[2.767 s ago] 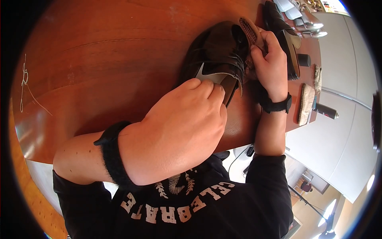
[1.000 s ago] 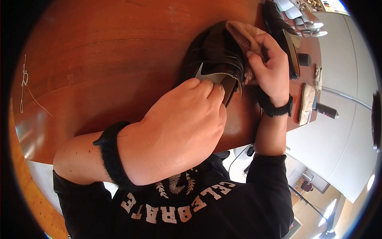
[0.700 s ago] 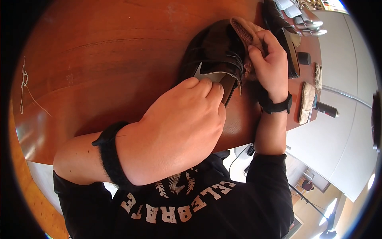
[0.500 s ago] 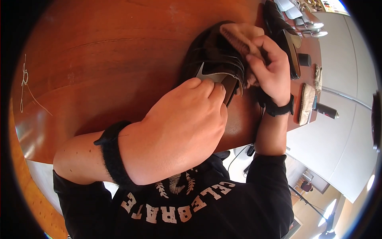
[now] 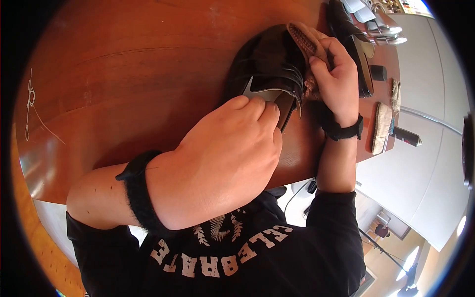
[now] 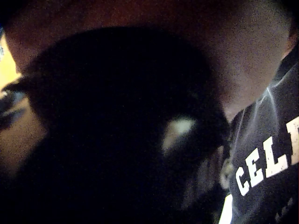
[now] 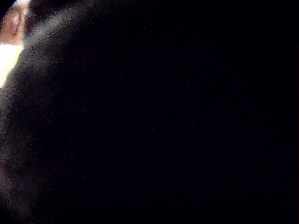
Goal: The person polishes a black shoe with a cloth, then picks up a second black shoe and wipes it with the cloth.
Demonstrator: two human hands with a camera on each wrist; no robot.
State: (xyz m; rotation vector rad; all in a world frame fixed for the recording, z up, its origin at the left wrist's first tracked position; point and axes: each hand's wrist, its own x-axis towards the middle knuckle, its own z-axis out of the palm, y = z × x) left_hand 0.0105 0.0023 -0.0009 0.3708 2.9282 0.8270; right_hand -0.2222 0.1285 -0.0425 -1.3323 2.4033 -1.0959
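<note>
In the head view, a glossy black leather shoe (image 5: 267, 59) stands on the wooden table, its opening towards the person. My left hand (image 5: 227, 153) grips it at the opening, knuckles up, with the fingertips hidden inside. A tan cloth (image 5: 316, 44), folded with a ribbed brownish-pink inner face, is pinched between thumb and fingers of my right hand (image 5: 339, 81). That cloth lies against the shoe's far right side. The left wrist view is mostly dark, with part of the shirt (image 6: 266, 163) at the right. Nearly all of the right wrist view is black.
Beyond the right hand stands another black shoe (image 5: 354, 44), with shiny metallic items (image 5: 388, 29) behind it. A black cylinder (image 5: 378, 74), a pale brush-like block (image 5: 381, 128) and a spray can (image 5: 406, 137) lie near the table's right edge. Thin string (image 5: 32, 101) lies far left.
My right hand has moved the cloth back and forth; since half a second ago it has shifted right, off the shoe's top towards its side. The left hand and shoe stay nearly still.
</note>
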